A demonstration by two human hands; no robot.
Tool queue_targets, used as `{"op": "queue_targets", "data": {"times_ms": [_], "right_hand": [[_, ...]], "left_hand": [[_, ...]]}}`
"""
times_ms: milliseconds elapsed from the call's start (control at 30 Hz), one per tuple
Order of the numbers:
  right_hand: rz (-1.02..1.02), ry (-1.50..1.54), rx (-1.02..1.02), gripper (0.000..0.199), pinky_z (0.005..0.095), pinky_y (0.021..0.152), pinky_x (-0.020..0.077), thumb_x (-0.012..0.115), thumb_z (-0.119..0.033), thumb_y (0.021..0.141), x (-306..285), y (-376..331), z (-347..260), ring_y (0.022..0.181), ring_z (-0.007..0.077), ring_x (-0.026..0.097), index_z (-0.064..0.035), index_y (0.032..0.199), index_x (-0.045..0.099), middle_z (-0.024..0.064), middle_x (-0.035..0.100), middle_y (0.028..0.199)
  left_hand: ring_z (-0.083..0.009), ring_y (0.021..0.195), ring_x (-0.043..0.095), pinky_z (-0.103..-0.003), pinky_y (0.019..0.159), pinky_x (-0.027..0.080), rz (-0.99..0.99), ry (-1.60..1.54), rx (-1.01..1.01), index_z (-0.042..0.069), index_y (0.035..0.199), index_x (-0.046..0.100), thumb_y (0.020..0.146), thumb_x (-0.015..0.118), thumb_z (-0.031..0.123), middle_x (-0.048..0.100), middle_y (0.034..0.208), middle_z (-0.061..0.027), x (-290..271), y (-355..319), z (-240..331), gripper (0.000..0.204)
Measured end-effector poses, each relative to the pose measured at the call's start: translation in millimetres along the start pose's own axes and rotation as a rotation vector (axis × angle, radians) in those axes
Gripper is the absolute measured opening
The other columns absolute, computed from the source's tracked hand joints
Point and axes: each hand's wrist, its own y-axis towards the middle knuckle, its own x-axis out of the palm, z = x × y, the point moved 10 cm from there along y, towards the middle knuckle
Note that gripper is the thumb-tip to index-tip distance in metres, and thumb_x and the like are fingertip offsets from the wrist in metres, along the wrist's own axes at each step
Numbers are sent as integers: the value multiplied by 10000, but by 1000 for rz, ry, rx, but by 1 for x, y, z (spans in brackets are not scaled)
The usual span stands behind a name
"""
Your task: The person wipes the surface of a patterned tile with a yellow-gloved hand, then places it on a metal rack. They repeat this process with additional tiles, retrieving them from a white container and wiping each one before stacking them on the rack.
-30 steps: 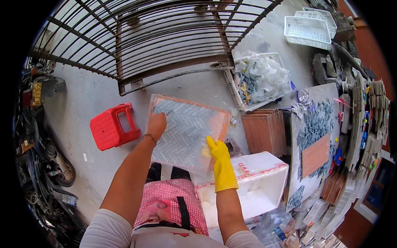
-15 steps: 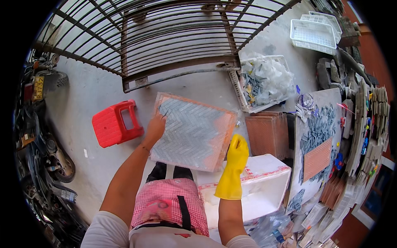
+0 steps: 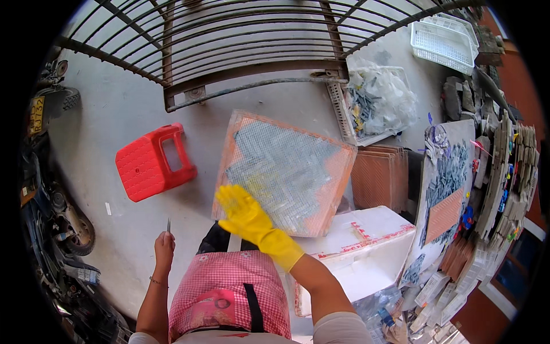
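Note:
In front of me is an orange mould board (image 3: 342,198) filled with grey strips in a herringbone pattern, with a mesh sheet (image 3: 281,166) over them. My right hand (image 3: 243,212), in a yellow rubber glove, lies across the lower left part of the mesh, fingers stretched out and slightly smeared. My bare left hand (image 3: 164,246) is held low, left of the board and apart from it. Its fingers are closed round a thin, pointed grey tool (image 3: 168,225) whose kind I cannot make out.
A red plastic stool (image 3: 152,163) stands to the left. Ahead is a metal rack (image 3: 252,71). To the right are a white foam box (image 3: 355,229), stacked orange moulds (image 3: 378,178), a crate of plastic and strips (image 3: 344,117), and a board with loose strips (image 3: 444,183). Motorbikes (image 3: 69,223) line the far left.
My left hand has left the mesh's upper left part and dropped down and left. My gloved right hand has swung left from the board's lower right corner onto the mesh, its fingers now extended.

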Motion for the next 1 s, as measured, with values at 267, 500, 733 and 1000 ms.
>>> {"op": "queue_targets", "data": {"times_ms": [267, 500, 733, 1000], "right_hand": [[506, -226, 532, 596, 441, 1021, 237, 557, -315, 794, -100, -28, 89, 1207, 369, 336, 20, 1254, 379, 218, 372, 1289], [429, -390, 679, 641, 391, 1067, 117, 444, -417, 847, -97, 48, 114, 1280, 325, 237, 19, 1301, 320, 185, 289, 1368], [243, -92, 69, 609, 385, 1066, 146, 504, -369, 817, -31, 35, 35, 1257, 307, 296, -9, 1286, 357, 150, 324, 1358], [692, -493, 817, 624, 407, 1049, 174, 510, -395, 810, -148, 3, 163, 1245, 336, 296, -10, 1281, 367, 186, 356, 1326]], "left_hand": [[-32, 408, 262, -217, 373, 204, -158, -53, 57, 75, 687, 443, 931, 355, 283, 315, 485, 51, 33, 5, 14, 332], [-29, 403, 255, -199, 363, 203, -171, -163, 76, 91, 713, 453, 927, 363, 309, 328, 495, 48, 67, 18, 13, 318], [-22, 507, 323, -178, 424, 253, -176, -331, 133, 84, 846, 474, 914, 411, 268, 424, 673, 49, 114, 51, 82, 206], [-15, 629, 354, -162, 533, 300, -341, -381, 276, 77, 884, 445, 872, 503, 154, 404, 743, 54, 150, 55, 95, 97]]}}
